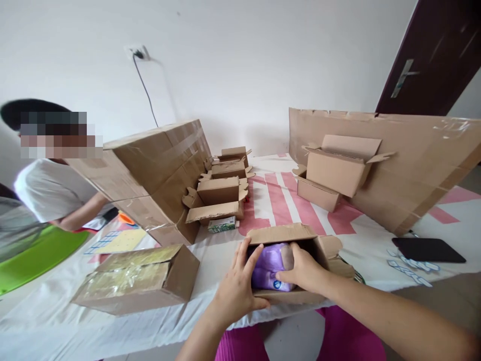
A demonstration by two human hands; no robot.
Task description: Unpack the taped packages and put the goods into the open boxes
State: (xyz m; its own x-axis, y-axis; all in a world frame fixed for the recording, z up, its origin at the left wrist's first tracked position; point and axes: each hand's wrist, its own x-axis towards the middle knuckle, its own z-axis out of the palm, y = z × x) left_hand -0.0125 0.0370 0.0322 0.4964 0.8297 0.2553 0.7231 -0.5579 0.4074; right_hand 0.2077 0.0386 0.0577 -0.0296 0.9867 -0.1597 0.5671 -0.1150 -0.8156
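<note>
An open cardboard box (pixel 285 297) sits at the table's front edge, right before me. Inside it lies a purple plastic-wrapped pack (pixel 267 265) with a small blue-and-white logo. My right hand (pixel 306 268) reaches into the box and grips the right end of the pack between thumb and fingers. At the box's left end, my left hand (pixel 240 281) holds the wall, thumb along the front and fingers spread over the rim beside the pack. The fingertips of my right hand are partly hidden behind the pack.
A taped box (pixel 131 283) lies to the left. Several open boxes (pixel 218 193) line a tall cardboard partition (pixel 161 175); a small green carton (pixel 221 224) is near them. Two stacked boxes (pixel 334 170), another panel (pixel 424 160) and a black tablet-like object (pixel 430 249) stand right. A person (pixel 63 190) sits left.
</note>
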